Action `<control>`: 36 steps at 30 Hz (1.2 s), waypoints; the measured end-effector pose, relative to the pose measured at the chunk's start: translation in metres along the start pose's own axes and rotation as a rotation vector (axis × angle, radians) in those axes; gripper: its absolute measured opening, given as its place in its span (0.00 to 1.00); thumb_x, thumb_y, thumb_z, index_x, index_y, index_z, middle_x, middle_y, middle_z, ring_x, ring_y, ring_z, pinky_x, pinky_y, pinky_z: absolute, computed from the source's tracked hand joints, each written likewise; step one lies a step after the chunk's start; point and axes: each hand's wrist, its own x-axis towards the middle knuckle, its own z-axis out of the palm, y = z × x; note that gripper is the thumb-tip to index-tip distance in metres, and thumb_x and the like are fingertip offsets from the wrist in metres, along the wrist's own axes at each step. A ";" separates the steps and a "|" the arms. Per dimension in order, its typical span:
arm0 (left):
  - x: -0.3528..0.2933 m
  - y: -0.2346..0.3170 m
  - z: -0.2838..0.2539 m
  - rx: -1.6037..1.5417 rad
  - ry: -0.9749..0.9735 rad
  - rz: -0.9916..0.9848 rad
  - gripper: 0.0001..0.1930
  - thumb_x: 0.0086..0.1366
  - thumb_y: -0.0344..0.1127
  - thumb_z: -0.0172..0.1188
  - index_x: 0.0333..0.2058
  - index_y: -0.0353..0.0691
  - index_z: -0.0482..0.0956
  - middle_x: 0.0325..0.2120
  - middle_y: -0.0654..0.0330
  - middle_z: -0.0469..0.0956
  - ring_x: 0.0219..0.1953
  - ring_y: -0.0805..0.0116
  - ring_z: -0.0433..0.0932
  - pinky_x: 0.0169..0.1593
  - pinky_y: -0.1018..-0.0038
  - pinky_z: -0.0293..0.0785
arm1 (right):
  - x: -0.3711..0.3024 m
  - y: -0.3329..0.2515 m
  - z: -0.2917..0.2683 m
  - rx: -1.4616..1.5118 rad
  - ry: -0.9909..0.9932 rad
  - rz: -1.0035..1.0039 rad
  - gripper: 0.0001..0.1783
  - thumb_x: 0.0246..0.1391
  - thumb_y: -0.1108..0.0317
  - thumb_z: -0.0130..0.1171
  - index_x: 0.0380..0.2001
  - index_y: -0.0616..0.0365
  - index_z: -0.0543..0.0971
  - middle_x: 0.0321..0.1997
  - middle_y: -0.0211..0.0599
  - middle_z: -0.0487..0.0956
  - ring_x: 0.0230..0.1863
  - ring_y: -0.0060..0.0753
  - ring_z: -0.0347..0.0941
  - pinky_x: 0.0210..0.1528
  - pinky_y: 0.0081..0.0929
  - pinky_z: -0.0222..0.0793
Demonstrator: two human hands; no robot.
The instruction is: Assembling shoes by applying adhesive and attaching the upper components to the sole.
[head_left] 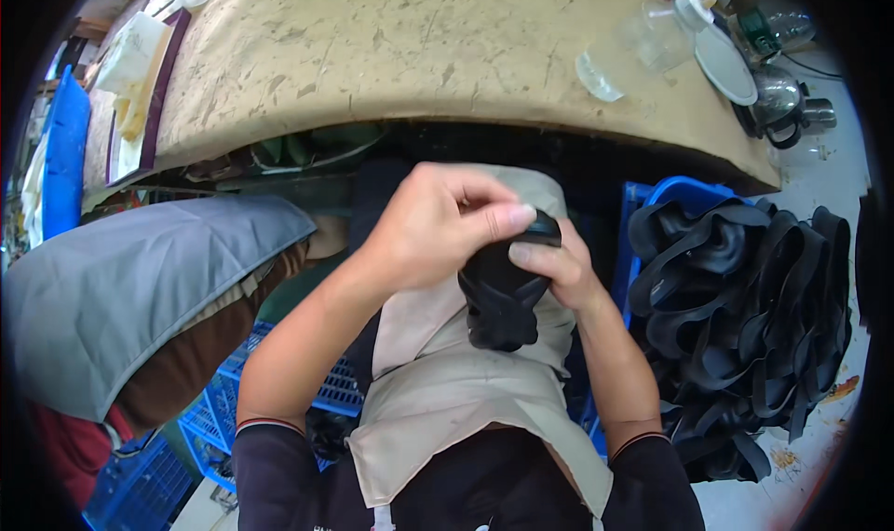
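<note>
Over my lap, both hands are closed on a soft black pouch-like piece [503, 298]; its exact kind cannot be made out. My left hand [433, 219] pinches its smooth, shiny upper edge between thumb and fingers. From the other side my right hand [570, 263] grips the same edge, thumb laid across the front and fingers mostly hidden behind. The lower part of the piece hangs down in folds against my beige apron [438, 373].
A worn tan worktable [372, 47] stretches across the front. Looped black rubber-like strips [745, 298] heap over a blue crate [684, 191] on my right. Beside me on the left sits another person in a grey cover [149, 289]. Clear plastic cups [652, 38] stand at the table's right.
</note>
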 end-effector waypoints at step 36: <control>-0.009 -0.027 -0.052 0.292 -0.032 -0.209 0.20 0.70 0.44 0.62 0.23 0.34 0.83 0.16 0.69 0.69 0.19 0.80 0.59 0.24 0.81 0.59 | 0.017 0.012 0.051 -0.593 0.111 0.063 0.17 0.53 0.59 0.67 0.26 0.66 0.80 0.19 0.32 0.78 0.20 0.27 0.67 0.27 0.24 0.65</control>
